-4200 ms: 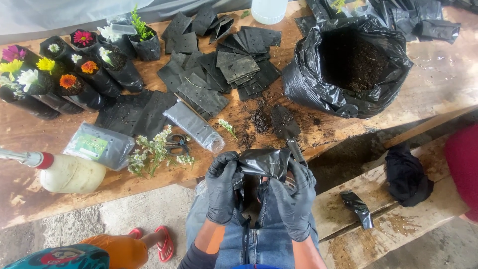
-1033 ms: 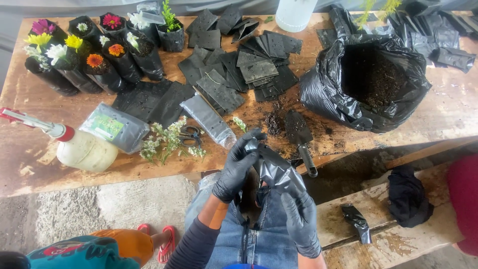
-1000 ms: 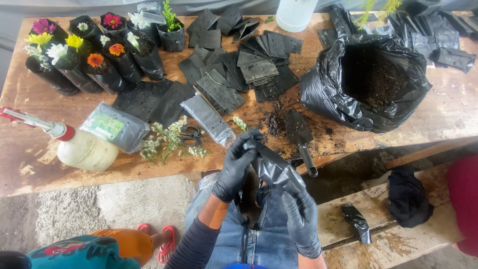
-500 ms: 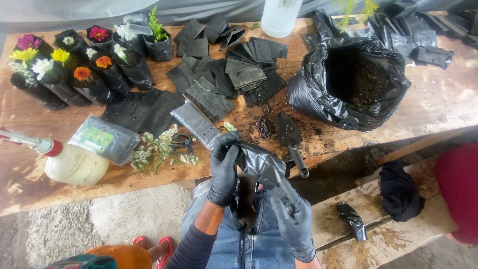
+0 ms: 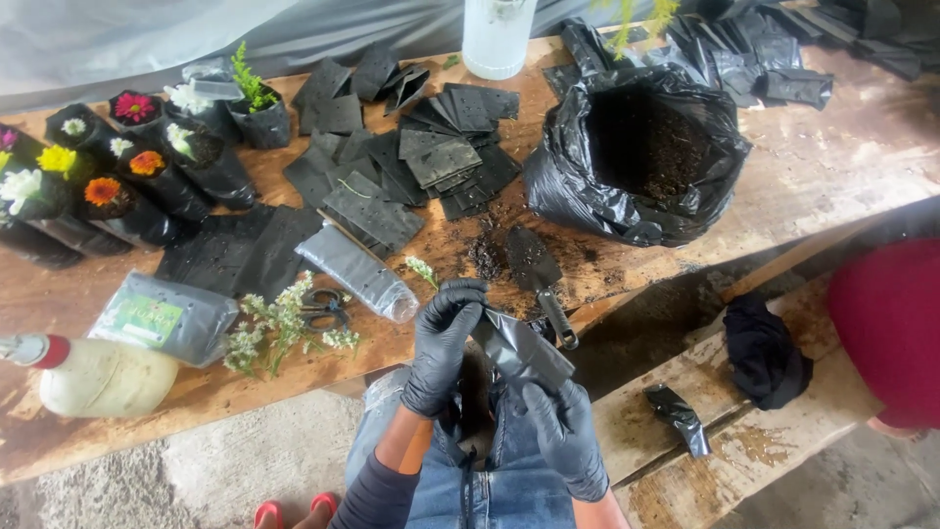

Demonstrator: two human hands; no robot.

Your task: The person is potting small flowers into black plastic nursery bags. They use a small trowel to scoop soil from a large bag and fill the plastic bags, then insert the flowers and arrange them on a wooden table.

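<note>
One small black bag (image 5: 519, 348) is pinched by two gloved hands near the table (image 5: 842, 167) edge. The left hand (image 5: 443, 338) grip is closed on its top; the right hand (image 5: 566, 439) grip is closed on its lower end.

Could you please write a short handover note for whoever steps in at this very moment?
Left hand: gloved, pinching the top edge of a small black plastic bag over the lap.
Right hand: gloved, gripping the same bag lower down.
On the table: open sack of soil, trowel beside spilled soil, pile of flat bags, scissors by loose sprigs, spray bottle.
Done: several flowers in bags at far left.
Left: the held bag looks empty and flat.
</note>
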